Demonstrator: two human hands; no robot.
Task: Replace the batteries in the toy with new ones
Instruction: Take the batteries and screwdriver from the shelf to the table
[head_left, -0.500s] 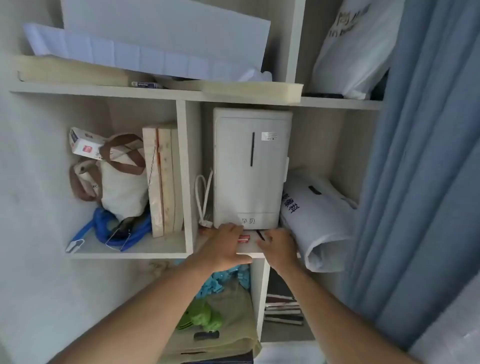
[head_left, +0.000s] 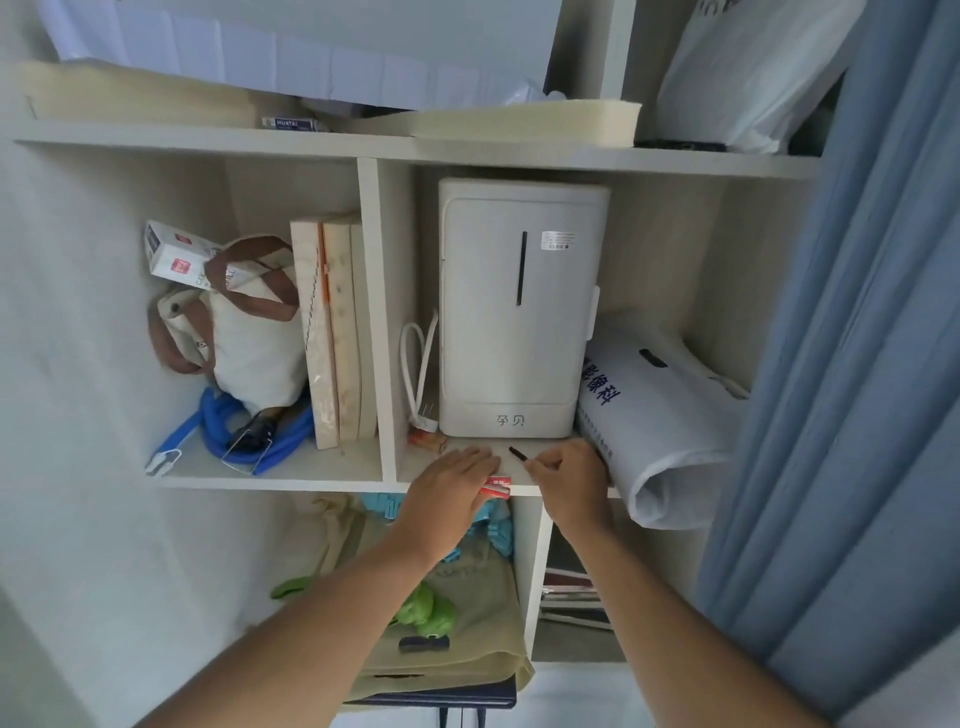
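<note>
Legible markings, located relative to the white appliance (head_left: 522, 306):

- On its lower front panel: two Chinese characters, "孕贝".
- On its upper right corner: a small silver sticker (head_left: 558, 240), print too small to read.
- To its right, on the white bag (head_left: 660, 415): large dark blue characters, partly hidden; "像科" readable.
- Above left, on the upper shelf: a small box (head_left: 291, 123) marked "HUATAI".

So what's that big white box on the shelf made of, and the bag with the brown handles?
The big white box looks like hard plastic: smooth, matte, with moulded rounded corners. The bag seems to be cream cloth, maybe canvas, since it sags and creases; its brown handles could be leather or webbing, too far away to tell.
</note>
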